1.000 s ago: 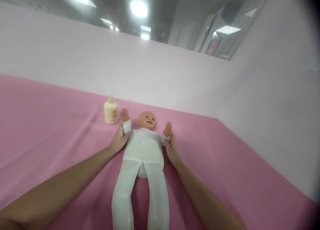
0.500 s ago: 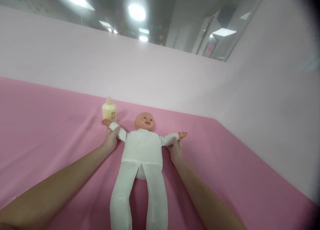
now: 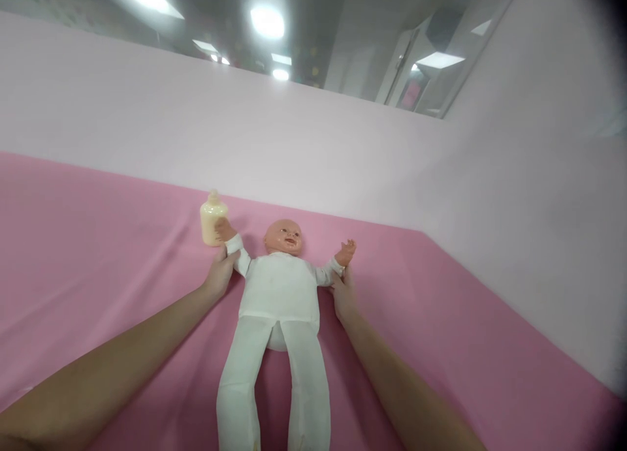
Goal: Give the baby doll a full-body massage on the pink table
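A baby doll (image 3: 280, 288) with a white cloth body lies on its back, head away from me, on a pink surface (image 3: 122, 242). My left hand (image 3: 221, 271) is closed round the doll's arm on the left, just below its wrist. On the other side, my right hand (image 3: 343, 290) grips the doll's other arm near the wrist. Both doll forearms are bent upward, their plastic hands raised. Part of each of my hands' fingers is hidden behind the doll's arms. The doll's left-side hand overlaps a pale yellow pump bottle (image 3: 209, 221) standing behind it.
A pale wall (image 3: 313, 151) rises behind the pink surface and turns along the right side. Above it, a glass panel (image 3: 304, 20) shows bright ceiling lights and a doorway.
Both of the doll's forearms have swung up and inward from their outstretched position, with my hands still on them. The bottle has stayed in place.
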### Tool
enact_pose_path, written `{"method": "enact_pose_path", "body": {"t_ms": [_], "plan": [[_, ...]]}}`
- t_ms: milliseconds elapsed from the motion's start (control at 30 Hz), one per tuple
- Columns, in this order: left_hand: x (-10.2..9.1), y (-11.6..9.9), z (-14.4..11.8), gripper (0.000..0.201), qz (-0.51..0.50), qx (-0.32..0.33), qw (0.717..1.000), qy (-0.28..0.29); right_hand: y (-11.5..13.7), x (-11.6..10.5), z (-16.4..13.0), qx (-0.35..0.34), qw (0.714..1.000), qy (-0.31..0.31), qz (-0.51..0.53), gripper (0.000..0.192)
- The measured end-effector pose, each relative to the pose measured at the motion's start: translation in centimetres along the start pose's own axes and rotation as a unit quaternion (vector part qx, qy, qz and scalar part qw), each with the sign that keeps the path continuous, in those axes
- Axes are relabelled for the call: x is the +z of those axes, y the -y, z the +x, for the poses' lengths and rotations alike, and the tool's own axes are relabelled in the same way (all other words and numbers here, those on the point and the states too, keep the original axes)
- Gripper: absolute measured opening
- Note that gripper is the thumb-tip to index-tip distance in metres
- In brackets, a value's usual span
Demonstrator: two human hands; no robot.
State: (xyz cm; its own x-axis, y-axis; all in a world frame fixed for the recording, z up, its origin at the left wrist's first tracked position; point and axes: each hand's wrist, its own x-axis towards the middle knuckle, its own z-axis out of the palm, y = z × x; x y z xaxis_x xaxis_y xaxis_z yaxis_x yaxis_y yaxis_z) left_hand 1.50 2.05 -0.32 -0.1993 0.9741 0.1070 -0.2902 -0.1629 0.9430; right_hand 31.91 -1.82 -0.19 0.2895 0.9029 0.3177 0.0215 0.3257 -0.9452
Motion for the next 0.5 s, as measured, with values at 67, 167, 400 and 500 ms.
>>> {"method": "enact_pose_path", "body": {"t_ms": [67,167,400,500], "plan": [[0.2,-0.2,-0.4,0.042,0.052,0.033,0.997,0.042,0.3,0.1,-0.1,-0.016,0.999,0.018,-0.039,0.068],[0.5,-0.3,-1.0,0.045,0.164,0.105,0.971,0.137,0.8,0.1,-0.5,-0.041,0.991,0.066,-0.105,0.061],[0.9,0.3,-1.5,0.054,0.307,0.231,0.891,0.240,1.3,0.2,-1.2,-0.113,0.941,0.196,-0.253,0.063],[0.8,0.4,-1.5,0.053,0.313,0.231,0.890,0.238,1.4,0.3,-1.2,-0.114,0.936,0.202,-0.264,0.067]]}}
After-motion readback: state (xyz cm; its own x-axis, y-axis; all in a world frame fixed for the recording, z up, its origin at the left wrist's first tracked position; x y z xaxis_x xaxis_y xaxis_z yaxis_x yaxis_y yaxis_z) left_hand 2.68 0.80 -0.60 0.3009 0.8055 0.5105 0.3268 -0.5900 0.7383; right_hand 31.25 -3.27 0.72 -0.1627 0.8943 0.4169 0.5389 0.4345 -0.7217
